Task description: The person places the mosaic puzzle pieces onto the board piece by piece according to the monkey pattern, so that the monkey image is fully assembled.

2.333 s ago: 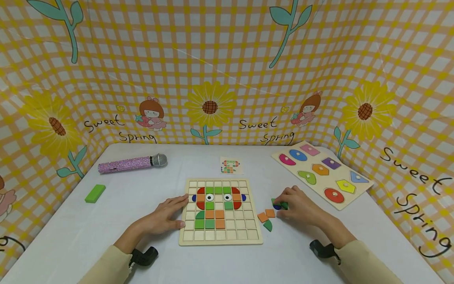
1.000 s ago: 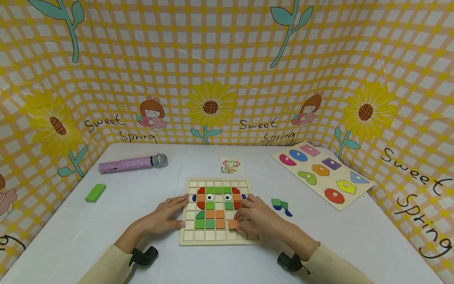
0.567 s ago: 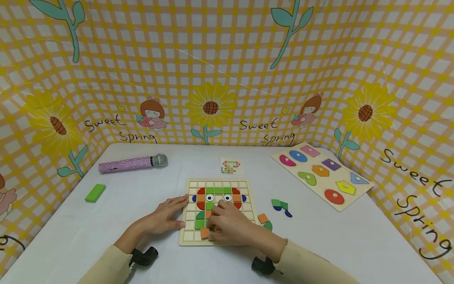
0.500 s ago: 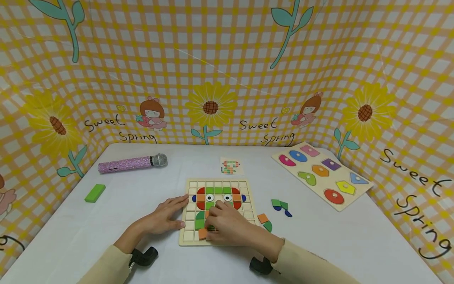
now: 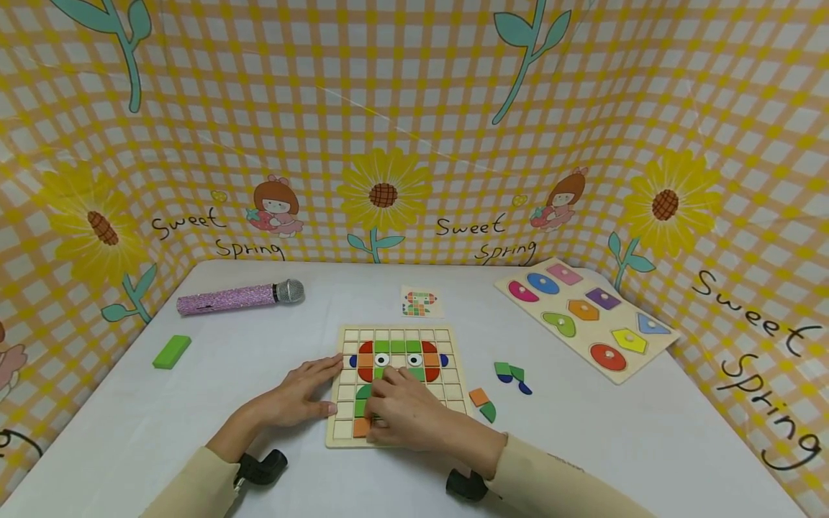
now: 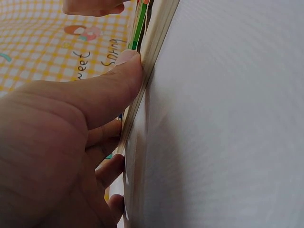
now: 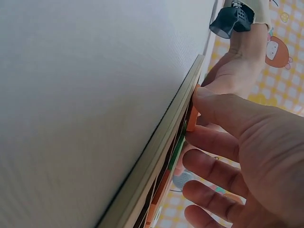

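A square wooden grid board (image 5: 343, 429) lies in front of me, with colored tiles set in its cells as a face with two round eyes. My right hand (image 5: 411, 414) reaches over it and pinches an orange square tile (image 5: 360, 428) between thumb and fingers at the lower-left cells. In the right wrist view that orange tile (image 7: 192, 116) is close over the board's face, thumb on its edge. My left hand (image 5: 294, 396) rests at the board's left side with fingers extended, fingertips and thumb touching the rim. My right hand hides the board's middle.
Right of the board lie a loose orange tile (image 5: 478, 397), a green quarter-round (image 5: 488, 412), and green and blue pieces (image 5: 518, 374). A pattern card (image 5: 422, 302) lies behind. Farther out are a shape puzzle (image 5: 583, 334), a microphone (image 5: 227, 298) and a green block (image 5: 171, 352).
My right hand has gone from the loose pieces onto the board, carrying an orange tile leftward to the lower-left cells. One orange tile fewer lies at the right. My left hand has stayed put.
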`<state>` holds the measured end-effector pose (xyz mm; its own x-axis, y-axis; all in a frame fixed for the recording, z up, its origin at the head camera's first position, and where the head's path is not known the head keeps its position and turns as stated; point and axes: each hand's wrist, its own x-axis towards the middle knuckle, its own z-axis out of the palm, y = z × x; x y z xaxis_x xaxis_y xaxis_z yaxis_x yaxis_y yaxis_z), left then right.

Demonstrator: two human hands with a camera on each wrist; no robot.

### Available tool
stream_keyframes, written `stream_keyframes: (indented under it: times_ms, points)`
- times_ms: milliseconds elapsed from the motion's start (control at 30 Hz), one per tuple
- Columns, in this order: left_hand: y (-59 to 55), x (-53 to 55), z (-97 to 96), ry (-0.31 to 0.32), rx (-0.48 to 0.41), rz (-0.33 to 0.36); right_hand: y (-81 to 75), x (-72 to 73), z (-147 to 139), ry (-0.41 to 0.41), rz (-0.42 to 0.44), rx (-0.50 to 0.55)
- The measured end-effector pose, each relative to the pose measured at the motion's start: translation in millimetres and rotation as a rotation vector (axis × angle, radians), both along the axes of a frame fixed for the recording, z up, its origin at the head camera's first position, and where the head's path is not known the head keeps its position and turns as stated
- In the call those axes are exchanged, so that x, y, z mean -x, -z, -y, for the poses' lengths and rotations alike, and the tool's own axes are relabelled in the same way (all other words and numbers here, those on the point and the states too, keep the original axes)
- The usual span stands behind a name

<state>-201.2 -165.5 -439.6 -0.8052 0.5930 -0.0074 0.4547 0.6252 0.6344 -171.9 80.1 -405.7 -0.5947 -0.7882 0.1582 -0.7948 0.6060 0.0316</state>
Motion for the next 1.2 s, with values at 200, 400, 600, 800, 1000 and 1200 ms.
stream_keyframes:
  times_ms: [200, 400, 600, 800, 1000, 1200]
  points:
    - [0.4, 0.1, 0.1, 0.002, -0.004, -0.009, -1.2, 0.1, -2, 0.012, 0.008, -0.001]
    - [0.2, -0.3, -1.0, 0.001, -0.001, -0.012, -5.7, 1.1, -20, 0.068, 0.036, 0.029]
    - [-0.6, -0.5, -1.3, 0.005, -0.006, -0.011, -5.8, 3.9, -51, 0.155, -0.001, 0.106]
    - [0.5, 0.1, -0.6, 0.006, -0.009, -0.007, -6.6, 8.2, -86, 0.268, 0.020, 0.142]
    - [1.7, 0.6, -0.2, 0.001, -0.002, -0.005, -2.9, 12.1, -123, 0.374, -0.028, 0.156]
    - [0.9, 0.4, 0.2, -0.001, -0.004, -0.004, 0.3, 11.8, -147, 0.453, -0.027, 0.116]
